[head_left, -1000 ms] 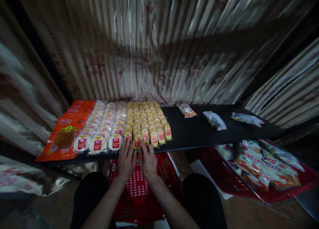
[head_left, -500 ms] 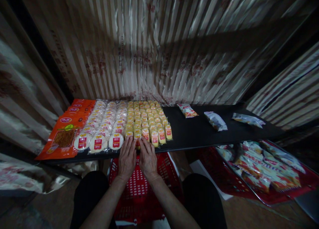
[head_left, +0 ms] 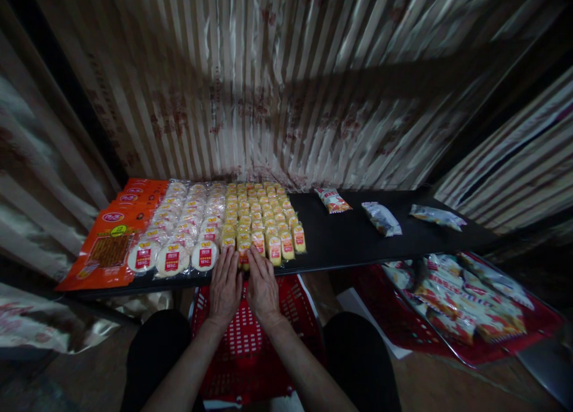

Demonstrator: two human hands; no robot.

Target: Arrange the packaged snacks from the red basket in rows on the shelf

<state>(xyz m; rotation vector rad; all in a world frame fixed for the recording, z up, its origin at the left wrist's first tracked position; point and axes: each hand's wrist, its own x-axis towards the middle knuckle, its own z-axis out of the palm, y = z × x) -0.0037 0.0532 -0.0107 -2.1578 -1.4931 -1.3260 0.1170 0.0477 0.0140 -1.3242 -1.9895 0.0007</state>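
Striped cloth (head_left: pixel 268 101) backs the black shelf (head_left: pixel 333 240). Left hand (head_left: pixel 225 289) and right hand (head_left: pixel 263 289), fingers outstretched, touch yellow packets (head_left: pixel 274 249); light, even pressure should keep them aligned.

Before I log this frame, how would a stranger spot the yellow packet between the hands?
Along the black shelf, find the block of yellow packets right of the round white crackers. At its near edge sits that packet, the only one flanked by the left hand and the right hand.
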